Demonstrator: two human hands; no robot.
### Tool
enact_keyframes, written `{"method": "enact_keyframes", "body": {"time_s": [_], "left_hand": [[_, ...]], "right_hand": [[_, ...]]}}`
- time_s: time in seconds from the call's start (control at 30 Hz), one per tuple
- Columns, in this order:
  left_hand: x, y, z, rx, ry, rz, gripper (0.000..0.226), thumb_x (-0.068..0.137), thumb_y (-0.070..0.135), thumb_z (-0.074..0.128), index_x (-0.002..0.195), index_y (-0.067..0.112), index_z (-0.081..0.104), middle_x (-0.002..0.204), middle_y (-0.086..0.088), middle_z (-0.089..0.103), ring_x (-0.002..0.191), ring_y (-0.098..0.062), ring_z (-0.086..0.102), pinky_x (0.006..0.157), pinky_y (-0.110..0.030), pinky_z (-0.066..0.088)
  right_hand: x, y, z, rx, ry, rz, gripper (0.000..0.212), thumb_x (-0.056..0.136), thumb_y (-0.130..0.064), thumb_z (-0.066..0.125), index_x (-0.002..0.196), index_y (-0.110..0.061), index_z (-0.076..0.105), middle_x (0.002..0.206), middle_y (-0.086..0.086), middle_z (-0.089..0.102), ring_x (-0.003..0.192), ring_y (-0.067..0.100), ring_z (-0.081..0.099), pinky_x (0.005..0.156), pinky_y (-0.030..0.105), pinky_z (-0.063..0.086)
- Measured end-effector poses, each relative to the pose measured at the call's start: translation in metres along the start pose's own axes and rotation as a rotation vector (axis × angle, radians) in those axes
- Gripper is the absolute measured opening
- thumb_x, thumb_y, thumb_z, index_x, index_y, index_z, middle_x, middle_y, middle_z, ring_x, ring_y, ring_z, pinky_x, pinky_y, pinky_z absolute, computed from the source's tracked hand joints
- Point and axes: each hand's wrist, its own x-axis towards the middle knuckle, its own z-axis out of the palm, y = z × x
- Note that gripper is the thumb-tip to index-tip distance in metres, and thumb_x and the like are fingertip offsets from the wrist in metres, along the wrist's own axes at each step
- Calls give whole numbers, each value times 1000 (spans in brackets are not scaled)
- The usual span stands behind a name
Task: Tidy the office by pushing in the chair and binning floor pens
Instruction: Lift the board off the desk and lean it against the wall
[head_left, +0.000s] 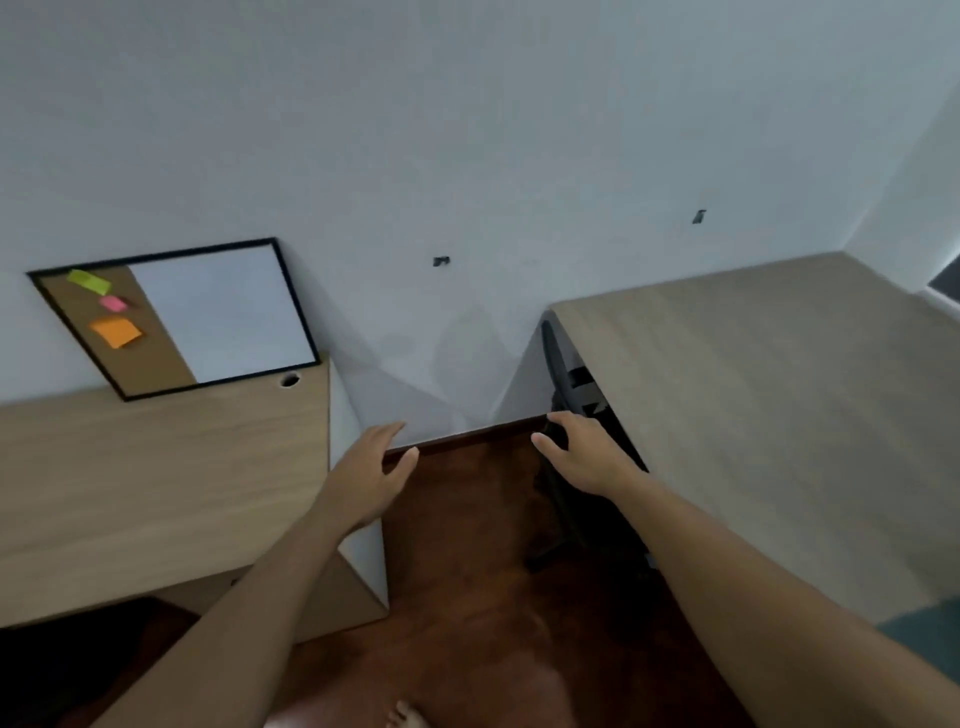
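White wall (467, 130), dark wood floor (467, 571), two desks with a gap between. Left desk (156, 493) carries a board (208, 317) leaning on the wall, sticky notes on its cork strip. We see the chair (576, 441), black, tucked under the right desk (779, 415), mostly hidden. Left hand (363, 478) hovers over the gap, fingers spread, holding nothing. Right hand (587, 457) is open too, at the chair's edge; contact we cannot tell. No pens in view. Bare toes (405, 719) at bottom.
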Motion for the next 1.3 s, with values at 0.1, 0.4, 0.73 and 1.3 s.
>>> {"method": "enact_keyframes", "body": {"time_s": [0.1,0.4,0.73,1.3], "left_hand": [[13,-45,-39,5,20,-54,63,109,52,52,164,23,42,169,0,43,156,-19,40,128,-39,32],[32,-170,-134,-21,120,-163,60,109,47,53,162,20,45,165,0,47,152,-18,43,124,-34,31],[22,-285,-197,-69,237,-341,57,108,45,56,158,19,51,160,-1,53,147,-22,50,118,-34,37],[173,-408,-310,-266,448,-574,55,108,48,57,156,21,55,158,1,56,145,-23,52,120,-44,42]], "right_hand": [[40,-48,25,-13,-25,-41,74,101,-65,48,158,-18,40,160,5,45,153,26,32,122,48,36],[133,-169,90,-45,-67,-134,68,104,-58,49,158,-18,39,161,3,44,151,25,35,123,43,33],[210,-270,159,-78,-185,-227,78,97,-73,44,158,-24,38,162,0,44,149,20,37,121,45,36],[444,-394,203,35,-268,-225,81,100,-64,51,160,-14,32,163,7,41,146,25,44,119,40,38]]}}
